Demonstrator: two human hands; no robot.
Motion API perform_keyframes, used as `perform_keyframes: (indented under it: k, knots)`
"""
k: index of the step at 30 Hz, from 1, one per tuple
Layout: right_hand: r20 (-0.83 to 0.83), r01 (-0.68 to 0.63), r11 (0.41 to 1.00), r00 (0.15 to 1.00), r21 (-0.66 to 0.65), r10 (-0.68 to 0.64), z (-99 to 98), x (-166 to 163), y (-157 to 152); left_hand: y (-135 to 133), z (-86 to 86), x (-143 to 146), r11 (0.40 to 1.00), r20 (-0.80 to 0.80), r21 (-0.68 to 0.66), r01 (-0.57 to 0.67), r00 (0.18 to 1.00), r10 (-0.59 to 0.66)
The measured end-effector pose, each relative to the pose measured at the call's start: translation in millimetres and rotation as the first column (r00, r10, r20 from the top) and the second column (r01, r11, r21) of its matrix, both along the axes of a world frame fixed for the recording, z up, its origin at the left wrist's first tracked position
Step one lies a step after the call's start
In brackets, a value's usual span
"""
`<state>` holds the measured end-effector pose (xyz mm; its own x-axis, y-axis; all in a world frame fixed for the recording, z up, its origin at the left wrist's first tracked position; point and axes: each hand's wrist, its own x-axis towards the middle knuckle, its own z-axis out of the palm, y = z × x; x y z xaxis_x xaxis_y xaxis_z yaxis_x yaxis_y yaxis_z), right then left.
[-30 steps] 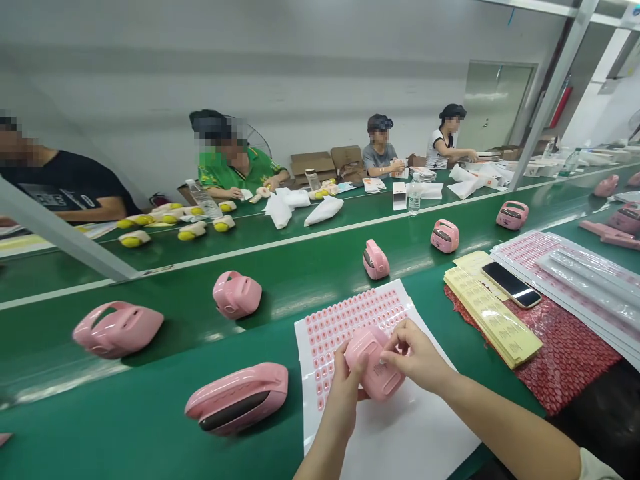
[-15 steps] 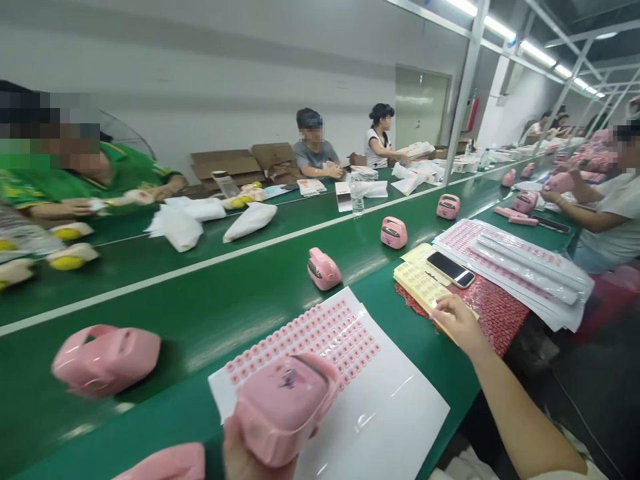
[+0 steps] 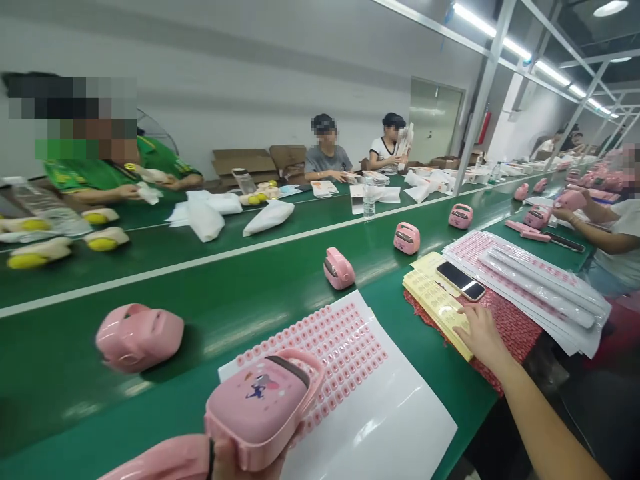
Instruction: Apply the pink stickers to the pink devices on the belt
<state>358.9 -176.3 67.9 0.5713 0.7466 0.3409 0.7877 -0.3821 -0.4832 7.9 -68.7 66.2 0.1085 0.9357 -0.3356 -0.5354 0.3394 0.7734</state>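
Note:
My left hand [image 3: 227, 460], partly hidden at the bottom edge, grips a pink plastic case [image 3: 263, 400] with a carry handle and a cartoon print on its upward face. The case is tilted above a white sheet of small pink-red stickers [image 3: 345, 340]. Beside that hand lies another smooth pink piece [image 3: 160, 460], cut off by the frame. My right hand [image 3: 483, 333] rests with thumb and forefinger apart on a stack of yellow label sheets [image 3: 435, 300]. I see no loose label in its fingers.
Several pink cases stand along the green belt, the nearest one [image 3: 140, 337] at left. A phone [image 3: 460, 280] lies by the labels on red mesh padding [image 3: 510, 320]. Plastic-covered sticker sheets [image 3: 530, 287] are farther right. Co-workers sit across, one in green [image 3: 165, 163]; another is at right.
The pink case in my left hand has moved left, and its printed face shows more clearly. My right hand's fingers have come down onto the yellow sheets. The view has shifted slightly.

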Motion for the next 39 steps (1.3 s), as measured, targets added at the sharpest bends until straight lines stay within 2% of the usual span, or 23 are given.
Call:
perform_keyframes:
  k: [2,4,6,7,10,12,14,17,21,23,25,27,31,36,39]
  knots:
    - [0.021,-0.195,0.980,0.981,0.051,0.194,6.7,-20,28,0,-5.7,3,1.000,0.076,0.007,0.029,0.997,-0.029]
    - [-0.002,-0.443,0.895,0.896,0.047,0.444,11.4,-47,68,1,-17.0,3,0.998,0.174,0.003,0.062,0.983,-0.062]
    - [-0.037,-0.602,0.799,0.798,0.007,0.602,12.1,-75,113,3,-28.8,2,0.994,0.270,0.000,0.111,0.957,-0.107]
    - [-0.067,-0.628,0.778,0.777,-0.007,0.626,10.7,-88,135,3,-33.7,1,0.990,0.313,0.006,0.138,0.940,-0.133]
    - [-0.181,-0.620,0.784,0.774,-0.026,0.606,1.9,-115,192,5,-42.3,1,0.980,0.437,0.041,0.196,0.878,-0.194]
    - [-0.222,-0.618,0.786,0.770,-0.025,0.598,-5.5,-122,213,7,-43.5,2,0.975,0.504,0.063,0.212,0.837,-0.214]
    - [-0.247,-0.617,0.787,0.764,-0.011,0.596,-11.7,-123,223,8,-42.7,4,0.975,0.544,0.064,0.213,0.812,-0.213]
    - [-0.281,-0.607,0.793,0.754,0.048,0.594,-14.8,-121,222,9,-41.3,9,0.986,0.569,0.019,0.167,0.809,-0.148]
    - [-0.353,-0.584,0.796,0.719,0.159,0.598,-6.3,-134,203,6,-39.9,15,0.992,0.563,-0.064,0.106,0.825,-0.052]
    - [-0.485,-0.542,0.790,0.628,0.288,0.608,-0.9,-153,183,4,-37.6,18,0.992,0.561,-0.079,0.097,0.827,-0.037]
    - [-0.609,-0.475,0.761,0.465,0.441,0.643,2.3,-176,158,2,-33.9,21,0.993,0.580,-0.072,0.091,0.814,-0.032]
    - [-0.624,-0.432,0.732,0.388,0.527,0.679,3.0,-199,133,0,-30.1,24,0.995,0.608,-0.065,0.078,0.794,-0.023]
    - [-0.603,-0.375,0.729,0.409,0.573,0.685,2.2,-224,104,-3,-27.1,27,0.996,0.633,-0.083,0.014,0.773,0.042]
    - [-0.646,-0.339,0.719,0.316,0.607,0.695,-0.5,-225,102,-4,-24.8,32,0.994,0.635,-0.109,0.012,0.770,0.060]
    - [-0.611,-0.387,0.699,0.342,0.601,0.714,-5.2,-223,101,-5,-19.2,35,0.990,0.672,-0.141,0.014,0.735,0.085]
